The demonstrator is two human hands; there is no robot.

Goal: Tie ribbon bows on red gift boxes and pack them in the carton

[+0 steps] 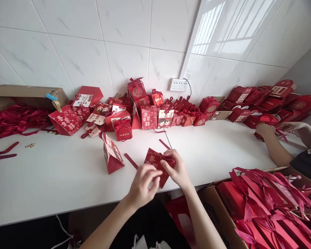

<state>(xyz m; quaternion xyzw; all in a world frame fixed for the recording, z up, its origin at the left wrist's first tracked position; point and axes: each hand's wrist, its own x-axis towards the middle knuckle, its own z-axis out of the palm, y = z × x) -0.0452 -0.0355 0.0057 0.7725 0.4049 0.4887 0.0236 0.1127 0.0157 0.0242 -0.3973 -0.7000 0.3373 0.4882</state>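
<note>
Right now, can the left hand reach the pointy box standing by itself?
Probably yes: the pointy box stands near the left hand, with only a red strip near the path.

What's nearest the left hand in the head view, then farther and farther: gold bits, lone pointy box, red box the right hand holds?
1. Red box, beside the left hand.
2. Lone pointy box, left of that.
3. Gold bits, far left.

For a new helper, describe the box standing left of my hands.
On the white table, find the boxes crowded along the wall. Before them, left of your left hand, is a peaked box. It stands apart, its cream panel meeting a red triangular end.
</note>
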